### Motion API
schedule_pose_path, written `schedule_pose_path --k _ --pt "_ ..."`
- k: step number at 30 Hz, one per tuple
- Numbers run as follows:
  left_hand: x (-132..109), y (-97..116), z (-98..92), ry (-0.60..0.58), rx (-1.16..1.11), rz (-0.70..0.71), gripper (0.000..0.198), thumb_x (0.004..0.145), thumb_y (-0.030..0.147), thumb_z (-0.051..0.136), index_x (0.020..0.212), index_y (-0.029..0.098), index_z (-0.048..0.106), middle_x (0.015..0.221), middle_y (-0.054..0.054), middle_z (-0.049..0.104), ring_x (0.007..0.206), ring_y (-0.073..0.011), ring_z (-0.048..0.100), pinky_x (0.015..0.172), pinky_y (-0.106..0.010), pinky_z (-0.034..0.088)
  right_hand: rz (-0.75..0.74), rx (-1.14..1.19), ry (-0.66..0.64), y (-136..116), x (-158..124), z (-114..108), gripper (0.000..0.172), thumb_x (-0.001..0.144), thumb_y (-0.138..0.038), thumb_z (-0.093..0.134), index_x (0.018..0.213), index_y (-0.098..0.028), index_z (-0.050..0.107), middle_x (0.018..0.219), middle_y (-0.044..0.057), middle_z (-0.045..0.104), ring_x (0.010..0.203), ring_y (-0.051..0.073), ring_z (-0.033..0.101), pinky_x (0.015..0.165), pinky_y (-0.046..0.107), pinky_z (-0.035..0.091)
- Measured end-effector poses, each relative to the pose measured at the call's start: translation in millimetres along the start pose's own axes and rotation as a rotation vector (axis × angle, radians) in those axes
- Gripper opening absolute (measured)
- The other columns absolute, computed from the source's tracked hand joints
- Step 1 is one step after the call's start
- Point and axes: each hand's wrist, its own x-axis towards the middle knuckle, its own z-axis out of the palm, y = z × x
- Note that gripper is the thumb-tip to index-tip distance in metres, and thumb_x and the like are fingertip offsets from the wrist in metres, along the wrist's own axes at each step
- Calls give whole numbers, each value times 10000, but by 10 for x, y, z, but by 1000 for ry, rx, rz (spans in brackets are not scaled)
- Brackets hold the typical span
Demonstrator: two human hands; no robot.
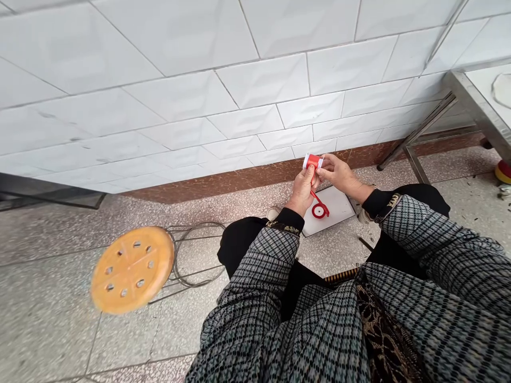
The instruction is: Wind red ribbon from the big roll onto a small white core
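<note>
My left hand (302,189) is closed round a small spool of red thread or ribbon (313,161) with white ends, held up before the wall. From below the same hand hangs a red strip (315,196) that reaches down to a red ring with a white centre (319,211). My right hand (339,174) has its fingertips at the spool's right end, the fingers bent together around it. Beneath them a white rectangular board (335,215) lies on the floor.
An orange round stool (133,269) with metal wire legs stands at the left. White tiles (263,80) cover the wall ahead. At the right is a metal-framed table (475,101), with a red and yellow object (503,171) below it.
</note>
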Motion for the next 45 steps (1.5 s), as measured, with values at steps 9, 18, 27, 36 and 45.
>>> schedule_pose_path --k 9,18,27,36,45 --pt "-53 82 40 43 3 -61 435 710 523 879 732 187 603 467 114 395 418 -33 352 652 -242 494 83 211 46 -86 77 -34 123 848 -191 744 942 -161 671 784 -4 721 671 132 712 684 259 623" --pt "-79 85 46 113 138 -9 362 821 457 803 699 180 602 469 93 382 403 -34 318 507 -204 379 287 371 163 -285 129 -95 251 989 -208 687 754 -137 635 634 12 668 575 101 695 597 175 598" --pt "-70 86 27 87 238 98 356 804 487 799 738 176 638 486 81 444 395 -30 318 444 -198 290 418 496 156 -323 112 -109 316 1061 -211 574 764 -112 617 625 40 655 556 118 698 573 189 597" --pt "-122 104 38 82 157 125 325 841 489 772 755 197 657 440 110 372 388 -31 283 637 -226 500 400 433 163 -306 118 -141 293 1008 -249 674 747 -121 634 628 37 646 570 119 694 582 184 599" --pt "-108 70 41 116 285 26 334 793 471 800 759 163 675 504 66 448 431 -39 309 451 -202 258 519 601 137 -304 90 -106 248 1058 -288 582 861 -152 651 709 55 703 590 108 680 572 160 603"
